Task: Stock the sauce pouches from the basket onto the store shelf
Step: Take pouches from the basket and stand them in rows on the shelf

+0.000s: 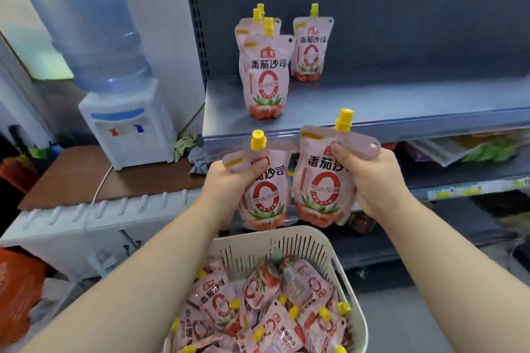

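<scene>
Two pink sauce pouches (266, 195) with yellow caps, held upright.

Small shop. A grey metal shelf (372, 100) had slotted uprights (195, 23) and a price-label strip (473, 190) along a lower edge. Identical sauce pouches (266, 77) stood on it facing out, and more filled a plastic basket (289, 233). Packaged goods (487, 149) lay on the shelf below. A water dispenser (126, 123) sat on a brown table (71, 175) beside the shelving.

Basket (289, 232) cut by bottom edge, rear shelf pouches (246, 26) hidden behind front pouch (266, 77), water bottle (86, 28) blurred
</scene>
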`<action>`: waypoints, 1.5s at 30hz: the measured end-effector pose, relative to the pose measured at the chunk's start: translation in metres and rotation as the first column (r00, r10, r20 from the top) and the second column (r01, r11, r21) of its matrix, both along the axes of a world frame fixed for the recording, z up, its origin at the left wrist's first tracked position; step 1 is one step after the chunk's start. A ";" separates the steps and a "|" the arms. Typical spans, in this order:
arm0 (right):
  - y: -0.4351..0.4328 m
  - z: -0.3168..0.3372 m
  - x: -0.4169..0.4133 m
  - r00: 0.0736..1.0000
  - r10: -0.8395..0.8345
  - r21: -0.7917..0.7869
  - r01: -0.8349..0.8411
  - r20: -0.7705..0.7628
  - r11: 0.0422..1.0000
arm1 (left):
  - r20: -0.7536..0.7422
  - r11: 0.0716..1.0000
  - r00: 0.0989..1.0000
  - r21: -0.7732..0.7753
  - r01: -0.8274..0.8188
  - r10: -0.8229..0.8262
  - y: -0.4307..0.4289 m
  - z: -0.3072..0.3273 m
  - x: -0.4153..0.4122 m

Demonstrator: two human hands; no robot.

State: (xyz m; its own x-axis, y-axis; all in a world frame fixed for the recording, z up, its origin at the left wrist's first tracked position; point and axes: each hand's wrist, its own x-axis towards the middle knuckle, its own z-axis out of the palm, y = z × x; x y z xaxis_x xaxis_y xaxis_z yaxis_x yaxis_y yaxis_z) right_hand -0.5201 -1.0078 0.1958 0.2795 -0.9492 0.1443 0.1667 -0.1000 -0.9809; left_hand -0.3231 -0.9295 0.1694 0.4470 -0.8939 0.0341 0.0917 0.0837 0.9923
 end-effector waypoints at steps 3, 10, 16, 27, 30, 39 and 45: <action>-0.010 0.026 -0.013 0.999 0.035 -0.058 -0.037 -0.042 0.998 | 0.137 0.999 0.990 -0.005 0.041 -0.040 -0.005 0.028 -0.009; -0.060 0.081 -0.039 0.994 0.063 -0.172 -0.078 -0.092 0.982 | 0.188 0.998 0.982 -0.070 0.004 0.009 -0.030 0.082 -0.026; -0.133 0.119 -0.040 0.953 0.096 -0.222 -0.164 -0.289 0.961 | 0.243 0.989 0.966 -0.136 -0.059 0.091 -0.070 0.113 -0.058; -0.269 0.134 0.009 0.903 0.103 -0.256 -0.225 -0.417 0.940 | 0.212 0.963 0.941 -0.116 -0.245 0.265 -0.148 0.126 -0.097; -0.298 0.129 0.027 0.902 0.145 -0.223 -0.252 -0.406 0.942 | 0.163 0.942 0.930 -0.128 -0.310 0.329 -0.164 0.122 -0.101; -0.341 0.118 0.076 0.885 0.315 -0.130 -0.377 -0.343 0.917 | 0.123 0.913 0.909 -0.148 -0.380 0.398 -0.187 0.129 -0.103; -0.355 0.108 0.081 0.843 0.337 -0.114 -0.417 -0.419 0.902 | 0.212 0.921 0.896 -0.116 -0.373 0.389 -0.195 0.135 -0.102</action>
